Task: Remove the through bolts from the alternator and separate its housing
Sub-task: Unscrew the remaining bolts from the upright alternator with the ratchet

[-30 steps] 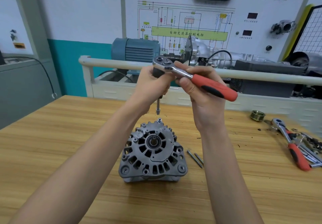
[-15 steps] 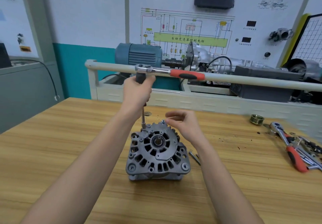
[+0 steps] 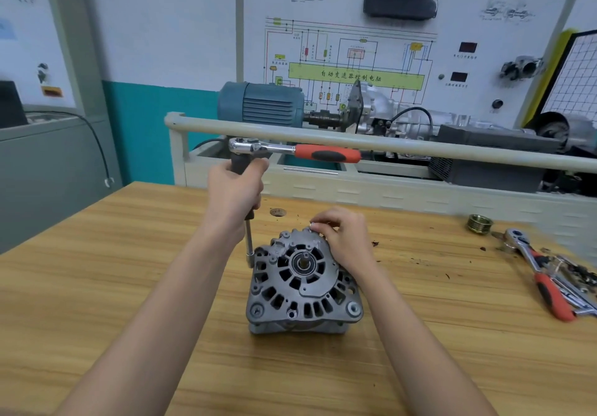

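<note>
Alternator (image 3: 303, 283): grey cast housing, standing on the wooden tabletop (image 3: 129, 270) with its vented face and central bearing turned up toward the camera.

Left hand (image 3: 234, 194): fingers curled round the black grip of the extension bar below the ratchet wrench (image 3: 290, 150); the red-and-black handle points right, level. The bar's socket end (image 3: 249, 259) meets the housing's upper-left edge.

Right hand (image 3: 342, 233): fingertips (image 3: 318, 223) pinching a small bright bolt head at the housing's far rim; the bolt itself is mostly hidden.

Second ratchet wrench (image 3: 539, 278): red-handled, lying well right among loose tools. Ribbed pulley (image 3: 479, 223): just beyond it.
</note>
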Demonstrator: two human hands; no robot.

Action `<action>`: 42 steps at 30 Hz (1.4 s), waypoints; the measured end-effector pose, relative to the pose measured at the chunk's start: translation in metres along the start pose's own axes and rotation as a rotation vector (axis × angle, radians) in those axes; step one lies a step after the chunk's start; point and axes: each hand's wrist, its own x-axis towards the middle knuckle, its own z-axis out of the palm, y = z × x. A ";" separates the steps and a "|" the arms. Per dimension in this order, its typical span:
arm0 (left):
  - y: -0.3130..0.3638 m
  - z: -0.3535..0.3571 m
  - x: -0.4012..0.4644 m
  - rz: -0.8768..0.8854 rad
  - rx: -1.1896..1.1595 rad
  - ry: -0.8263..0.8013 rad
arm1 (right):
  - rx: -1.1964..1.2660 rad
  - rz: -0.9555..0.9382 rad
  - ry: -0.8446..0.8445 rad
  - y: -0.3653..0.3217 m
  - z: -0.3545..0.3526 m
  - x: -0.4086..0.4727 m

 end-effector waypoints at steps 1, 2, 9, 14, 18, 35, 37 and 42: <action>0.000 -0.002 -0.001 -0.007 -0.002 0.004 | -0.001 -0.011 0.016 0.000 0.000 0.000; -0.001 -0.003 -0.001 -0.014 -0.006 0.008 | -0.002 -0.021 0.026 0.000 0.001 0.000; -0.006 -0.007 -0.002 -0.024 -0.027 -0.001 | 0.020 -0.088 0.069 0.005 0.004 0.001; 0.009 0.007 0.011 0.084 -0.081 -0.030 | 0.200 0.038 -0.114 0.000 -0.013 0.009; 0.010 0.041 0.022 0.149 -0.103 -0.064 | 0.648 0.029 -0.008 -0.025 -0.044 0.014; -0.012 0.094 0.022 0.234 -0.061 -0.161 | 1.060 -0.119 0.337 -0.061 -0.078 0.014; -0.013 0.095 0.021 0.241 -0.057 -0.169 | 1.062 -0.114 0.337 -0.059 -0.079 0.012; -0.013 0.095 0.020 0.270 -0.038 -0.191 | 1.085 -0.104 0.338 -0.058 -0.080 0.010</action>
